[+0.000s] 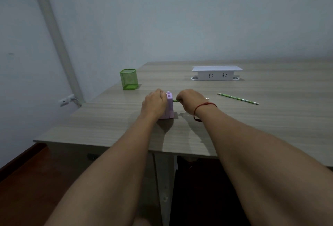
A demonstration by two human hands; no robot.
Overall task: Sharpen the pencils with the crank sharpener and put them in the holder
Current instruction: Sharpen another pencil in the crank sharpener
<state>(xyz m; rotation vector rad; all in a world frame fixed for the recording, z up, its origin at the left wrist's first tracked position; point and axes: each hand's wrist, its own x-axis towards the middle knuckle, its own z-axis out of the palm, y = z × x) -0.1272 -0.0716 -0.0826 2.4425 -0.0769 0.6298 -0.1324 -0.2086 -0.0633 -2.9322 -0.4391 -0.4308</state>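
A small lilac crank sharpener (169, 106) stands on the wooden table (252, 121), near the middle. My left hand (154, 102) wraps around its left side and hides the crank. My right hand (191, 100) is closed on a green pencil (175, 101) whose short visible end goes into the sharpener's right face. A second green pencil (237, 98) lies flat on the table to the right, untouched. The green mesh holder (128, 79) stands upright at the back left.
A white socket box (216, 73) sits at the back of the table. The table's left edge runs close beside the holder. A wall stands behind, and dark floor shows below the near edge.
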